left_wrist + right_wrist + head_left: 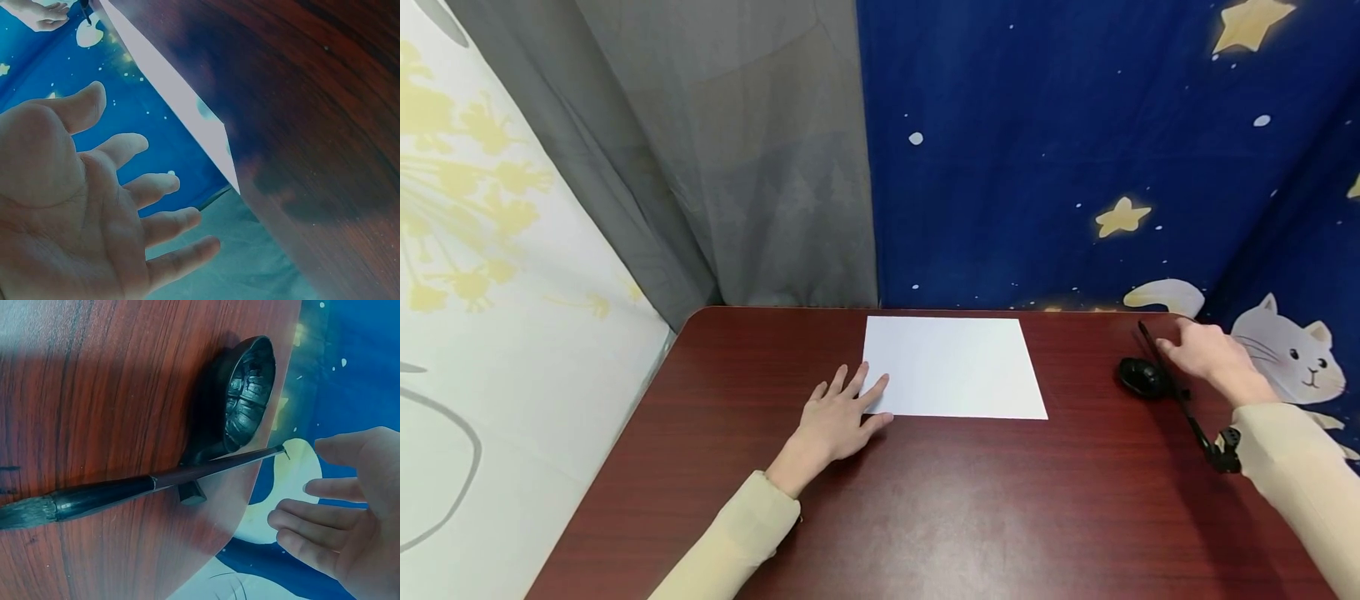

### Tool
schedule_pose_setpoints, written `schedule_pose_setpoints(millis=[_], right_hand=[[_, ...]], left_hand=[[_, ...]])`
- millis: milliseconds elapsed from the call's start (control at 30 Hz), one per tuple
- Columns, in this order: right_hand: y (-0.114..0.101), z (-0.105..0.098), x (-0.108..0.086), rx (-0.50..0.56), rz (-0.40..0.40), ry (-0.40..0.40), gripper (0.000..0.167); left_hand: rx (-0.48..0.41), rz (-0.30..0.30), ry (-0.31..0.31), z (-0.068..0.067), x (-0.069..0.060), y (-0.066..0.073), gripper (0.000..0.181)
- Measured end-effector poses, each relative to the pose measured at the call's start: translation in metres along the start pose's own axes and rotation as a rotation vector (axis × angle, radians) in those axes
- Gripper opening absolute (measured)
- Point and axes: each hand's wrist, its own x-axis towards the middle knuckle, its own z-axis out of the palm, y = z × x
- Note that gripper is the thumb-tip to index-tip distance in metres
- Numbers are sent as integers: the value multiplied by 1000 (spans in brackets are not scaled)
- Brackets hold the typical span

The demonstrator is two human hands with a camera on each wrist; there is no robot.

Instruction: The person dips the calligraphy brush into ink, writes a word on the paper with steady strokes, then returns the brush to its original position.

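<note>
A white sheet of paper (958, 367) lies at the far side of the table. My left hand (838, 417), fingers spread, is at its near left corner; in the left wrist view the palm (75, 212) shows with nothing held. To the right, a writing brush (206, 470) with a dark handle and dark bristles lies across the stubby handle of a black, shell-like dish (250, 394). My right hand (1213, 354) is beside the brush's handle end. In the right wrist view its loosely bent fingers (312, 512) are apart from the brush.
The reddish-brown wooden table (970, 508) reaches back to a grey curtain (775, 167) and a blue star-patterned curtain (1037, 167). White patterned cloth (512, 375) hangs at the left. The dish stands near the table's far right corner.
</note>
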Motion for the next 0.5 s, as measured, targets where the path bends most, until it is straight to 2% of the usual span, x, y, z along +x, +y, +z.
schedule_pose_setpoints(millis=[500], right_hand=[[3, 3, 2, 17, 13, -44, 50]], left_hand=[[11, 4, -16, 1, 0, 3, 64]])
